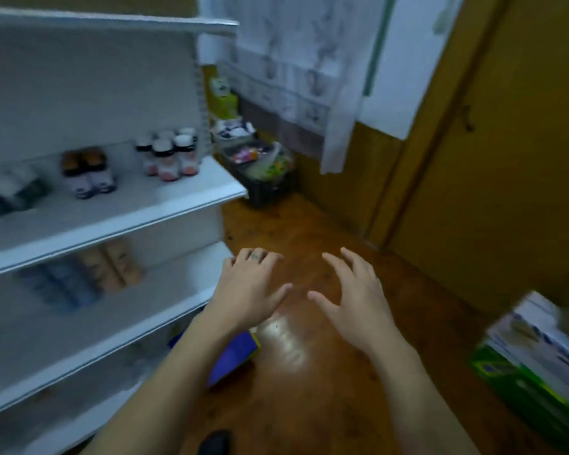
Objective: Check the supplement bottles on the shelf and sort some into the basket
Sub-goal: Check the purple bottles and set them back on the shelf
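Note:
A white shelf unit [119, 211] fills the left side. On its upper board stand several white-capped bottles with pink labels [170, 154], two brown-capped bottles [87, 172] and blurred dark bottles [10, 188] at the far left. The board below holds tan boxes [115, 264] and blue bottles [60, 284]. A dark basket [266, 182] with colourful packets sits on the floor past the shelf's right end. My left hand [248, 284] and my right hand [352, 297] hover empty over the floor, fingers spread, right of the shelf.
A blue box [234, 356] lies on the wooden floor under my left forearm. A stack of green and white boxes [539, 349] sits at the right. A wooden door [493, 159] and a white curtain [309, 60] stand behind. More boxes [225, 103] are piled beyond the basket.

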A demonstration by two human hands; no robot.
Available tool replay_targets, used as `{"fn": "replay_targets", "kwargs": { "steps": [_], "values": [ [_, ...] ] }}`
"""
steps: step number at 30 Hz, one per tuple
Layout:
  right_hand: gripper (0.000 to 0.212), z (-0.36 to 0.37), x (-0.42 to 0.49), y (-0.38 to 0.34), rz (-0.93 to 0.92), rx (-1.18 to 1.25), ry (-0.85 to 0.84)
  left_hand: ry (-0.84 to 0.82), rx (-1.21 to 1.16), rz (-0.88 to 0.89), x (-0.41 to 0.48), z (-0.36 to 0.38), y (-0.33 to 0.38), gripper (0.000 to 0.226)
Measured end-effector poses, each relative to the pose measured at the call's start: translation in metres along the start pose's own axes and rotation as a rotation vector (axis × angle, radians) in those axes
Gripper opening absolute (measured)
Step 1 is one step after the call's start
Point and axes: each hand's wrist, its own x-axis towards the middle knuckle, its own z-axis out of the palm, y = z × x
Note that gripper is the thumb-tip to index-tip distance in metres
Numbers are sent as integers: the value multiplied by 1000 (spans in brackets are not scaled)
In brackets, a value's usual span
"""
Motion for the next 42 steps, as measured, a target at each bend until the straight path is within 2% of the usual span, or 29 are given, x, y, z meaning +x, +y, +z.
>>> {"fn": "replay_targets", "kwargs": {
  "steps": [8, 12, 16, 25, 32, 36, 42],
  "values": [
    [66, 91, 74, -177, -360, 16, -128, 129, 27, -357, -66, -65, -175, 52],
    [67, 146, 107, -265, -440, 37, -197, 171, 24, -453, -90, -89, -261, 52],
    [66, 189, 129, -323, -439, 51, -246, 163, 15, -497, -104, -103, -326, 51],
    [62, 232, 211, -372, -399, -10, -288, 186, 0, -497, -77, -117, -399, 52],
    [50, 253, 309, -388, -348, 20, -166, 165, -19, -559, -43, -112, -418, 52],
    [38, 264, 357, -395, -306, 70, -183, 136, -21, -611, -23, -105, -426, 52],
    [40, 279, 416, -410, -315, 167, -120, 137, 49, -673, 7, -101, -439, 56]
  ]
}}
